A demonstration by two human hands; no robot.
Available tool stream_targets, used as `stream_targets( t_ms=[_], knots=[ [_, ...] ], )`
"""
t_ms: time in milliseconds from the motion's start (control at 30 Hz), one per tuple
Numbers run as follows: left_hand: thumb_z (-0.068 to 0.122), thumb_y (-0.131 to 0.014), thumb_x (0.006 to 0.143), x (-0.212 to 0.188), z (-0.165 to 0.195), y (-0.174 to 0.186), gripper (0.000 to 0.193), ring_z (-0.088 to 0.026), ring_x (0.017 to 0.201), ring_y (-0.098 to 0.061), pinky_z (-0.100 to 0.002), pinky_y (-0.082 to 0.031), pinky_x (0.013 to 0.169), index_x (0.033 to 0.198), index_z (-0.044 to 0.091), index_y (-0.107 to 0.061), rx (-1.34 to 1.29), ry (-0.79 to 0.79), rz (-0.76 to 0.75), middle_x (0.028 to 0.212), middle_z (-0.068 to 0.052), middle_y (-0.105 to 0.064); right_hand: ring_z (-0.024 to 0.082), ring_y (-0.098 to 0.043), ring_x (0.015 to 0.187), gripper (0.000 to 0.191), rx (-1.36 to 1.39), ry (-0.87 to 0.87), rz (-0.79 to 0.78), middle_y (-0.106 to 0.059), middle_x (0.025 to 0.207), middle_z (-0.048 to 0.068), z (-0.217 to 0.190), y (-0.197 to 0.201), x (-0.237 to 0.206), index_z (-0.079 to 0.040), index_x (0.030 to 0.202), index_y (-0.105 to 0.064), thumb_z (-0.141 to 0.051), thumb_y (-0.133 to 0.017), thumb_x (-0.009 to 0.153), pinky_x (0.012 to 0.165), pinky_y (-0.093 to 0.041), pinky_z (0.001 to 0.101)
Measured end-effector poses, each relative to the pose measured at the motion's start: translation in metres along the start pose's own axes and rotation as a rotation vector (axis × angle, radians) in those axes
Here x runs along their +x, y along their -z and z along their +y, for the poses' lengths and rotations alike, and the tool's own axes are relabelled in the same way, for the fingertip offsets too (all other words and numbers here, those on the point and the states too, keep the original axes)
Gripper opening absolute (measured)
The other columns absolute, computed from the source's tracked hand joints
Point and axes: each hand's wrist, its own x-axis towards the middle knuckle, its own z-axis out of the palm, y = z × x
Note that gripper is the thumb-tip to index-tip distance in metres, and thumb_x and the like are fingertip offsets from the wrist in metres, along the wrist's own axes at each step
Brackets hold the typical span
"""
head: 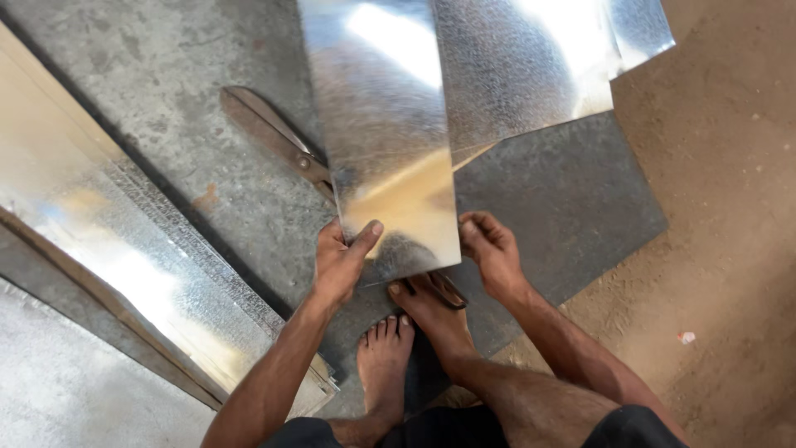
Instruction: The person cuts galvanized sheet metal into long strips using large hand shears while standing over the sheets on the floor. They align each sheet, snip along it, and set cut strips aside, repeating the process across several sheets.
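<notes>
Both hands clamped on shiny metal sheet [385,141], left hand [342,261], right hand [491,249]

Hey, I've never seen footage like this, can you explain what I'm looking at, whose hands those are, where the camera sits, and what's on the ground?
This is one picture from a camera worn on a person's head, looking down. There is no machine: the two bare hands and the feet belong to that person, who crouches on a dull grey metal sheet on the floor. The left hand and the right hand grip the near corners of a shiny rectangular metal sheet, thumb on top. More shiny sheets lie beyond it. A pair of large dark metal shears lies on the floor, partly hidden under the held sheet. At the left, another shiny sheet rests on a pale board. Brown dirt floor is at the right.
</notes>
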Motion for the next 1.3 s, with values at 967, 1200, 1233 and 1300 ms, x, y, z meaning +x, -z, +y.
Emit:
stream_targets(
  t_ms=[967, 1200, 1233, 1300],
  knots=[
    [-0.002, -0.071, 0.094, 0.134, -0.014, 0.007, 0.034, -0.027, 0.11, -0.072, -0.042, -0.067, 0.091, 0.125, 0.001, -0.055, -0.5, 0.23, 0.098, 0.12, -0.013, -0.072, 0.022, -0.061, 0.082, 0.029, -0.781, -0.489, -0.358, -0.065, 0.089, 0.011, 0.073, 0.121, -0.099, -0.009, 0.112, -0.062, -0.028, -0.072, 0.092, 0.073, -0.051, 0.039],
    [-0.008, -0.068, 0.09, 0.133, -0.026, -0.003, 0.037, -0.032, 0.109, -0.072, -0.047, -0.064, 0.09, 0.122, 0.0, -0.05, -0.589, 0.257, 0.128, 0.117, -0.017, -0.07, 0.016, -0.055, 0.089, 0.024, -0.664, -0.535, -0.308, -0.06, 0.094, 0.007, 0.058, 0.145, -0.094, -0.011, 0.118, -0.059, -0.023, -0.064, 0.098, 0.08, -0.047, 0.0343],
    [-0.007, -0.067, 0.09, 0.131, -0.027, -0.006, 0.037, -0.033, 0.109, -0.072, -0.048, -0.065, 0.09, 0.122, 0.001, -0.05, -0.6, 0.259, 0.099, 0.117, -0.017, -0.07, 0.015, -0.054, 0.09, 0.024, -0.659, -0.544, -0.32, -0.059, 0.095, 0.006, 0.056, 0.147, -0.09, -0.011, 0.119, -0.058, -0.022, -0.062, 0.099, 0.081, -0.047, 0.0336],
    [-0.007, -0.066, 0.09, 0.129, -0.03, -0.008, 0.039, -0.035, 0.109, -0.072, -0.049, -0.064, 0.092, 0.122, 0.002, -0.046, -0.626, 0.284, 0.118, 0.116, -0.018, -0.069, 0.013, -0.053, 0.092, 0.023, -0.683, -0.59, -0.341, -0.057, 0.096, 0.005, 0.051, 0.144, -0.082, -0.012, 0.121, -0.057, -0.021, -0.06, 0.1, 0.083, -0.046, 0.0322]
  ],
)
